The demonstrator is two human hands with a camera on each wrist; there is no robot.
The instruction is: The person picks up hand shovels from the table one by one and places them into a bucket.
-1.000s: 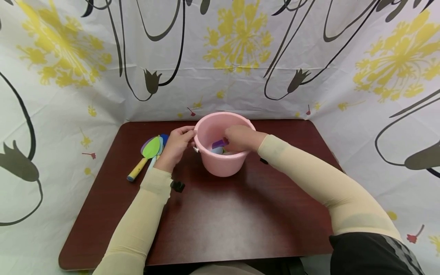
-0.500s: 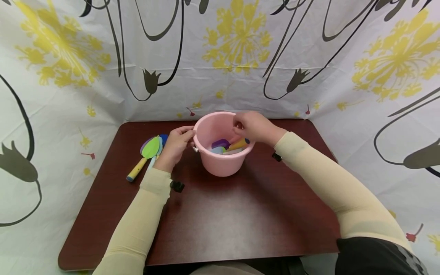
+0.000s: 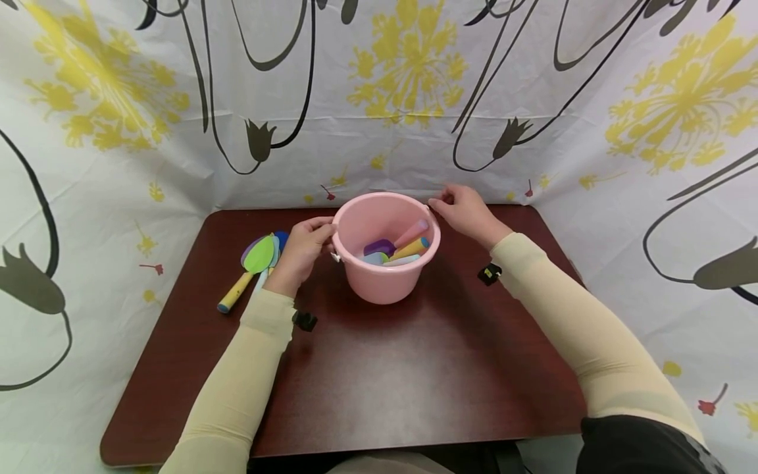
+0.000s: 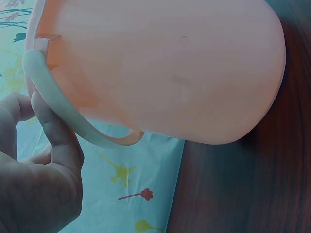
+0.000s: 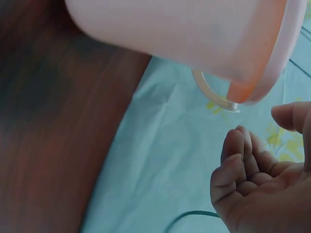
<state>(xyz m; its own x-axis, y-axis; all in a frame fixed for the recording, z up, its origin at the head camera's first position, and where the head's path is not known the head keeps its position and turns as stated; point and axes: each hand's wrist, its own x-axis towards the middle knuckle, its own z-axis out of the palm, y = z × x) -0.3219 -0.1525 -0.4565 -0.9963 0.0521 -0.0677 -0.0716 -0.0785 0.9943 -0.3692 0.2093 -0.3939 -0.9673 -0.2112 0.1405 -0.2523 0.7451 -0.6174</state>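
Note:
A pink bucket (image 3: pixel 381 286) stands upright toward the back of the table. My left hand (image 3: pixel 304 247) pinches its left rim; in the left wrist view the white bucket handle (image 4: pixel 68 109) hangs beside the fingertips. Just off the right rim is my right hand (image 3: pixel 468 214), holding nothing, its fingers loosely bent and the thumb apart from them in the right wrist view. Inside the bucket lie a purple scoop-like piece (image 3: pixel 379 247), a yellow handle (image 3: pixel 411 249) with a blue end, a pink handle (image 3: pixel 411 232) and a light blue piece (image 3: pixel 375 259).
Left of the bucket, a small pile of toy shovels lies on the dark red-brown table (image 3: pixel 355 382). On top is a green-bladed shovel (image 3: pixel 260 255) with a yellow handle. A patterned white cloth (image 3: pixel 379 151) hangs behind and along both sides.
My right hand has come up out of the bucket and moved right, past the rim. The yellow and pink handles now show inside. My left hand stays on the rim.

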